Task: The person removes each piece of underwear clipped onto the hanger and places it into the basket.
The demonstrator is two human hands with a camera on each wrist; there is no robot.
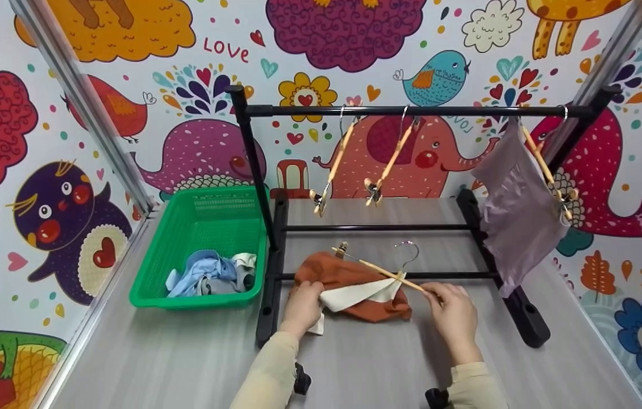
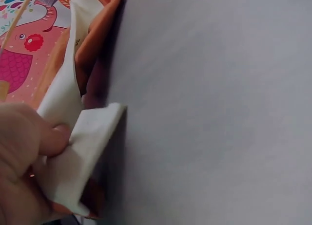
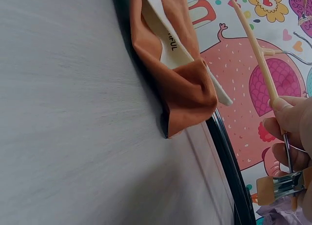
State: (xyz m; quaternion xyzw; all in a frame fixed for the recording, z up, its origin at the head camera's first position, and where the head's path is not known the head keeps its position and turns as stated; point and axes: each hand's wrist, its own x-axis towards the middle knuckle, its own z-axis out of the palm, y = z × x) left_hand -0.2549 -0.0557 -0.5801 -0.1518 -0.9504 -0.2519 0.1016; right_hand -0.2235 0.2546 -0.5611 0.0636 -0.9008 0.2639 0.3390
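Rust-orange underpants (image 1: 324, 268) with a wide white waistband hang over the front of the rack base, dark lettering on the band. My left hand (image 1: 303, 307) pinches the waistband (image 2: 90, 137) at its left end, thumb on top in the left wrist view. In my right hand (image 1: 455, 318) is one end of a wooden clip hanger (image 1: 380, 269), gripped between thumb and fingers. Its metal hook points up and away. Beside those fingers a wooden-and-metal clip (image 3: 282, 188) shows in the right wrist view. The hanger's bar passes above the cloth.
A black garment rack (image 1: 434, 111) stands around the work. Two bare clip hangers (image 1: 341, 152) hang from its rail, and a lilac garment (image 1: 517, 210) hangs clipped at the right. On the left, a green basket (image 1: 150, 250) contains crumpled blue, grey and white clothes (image 1: 210, 272).
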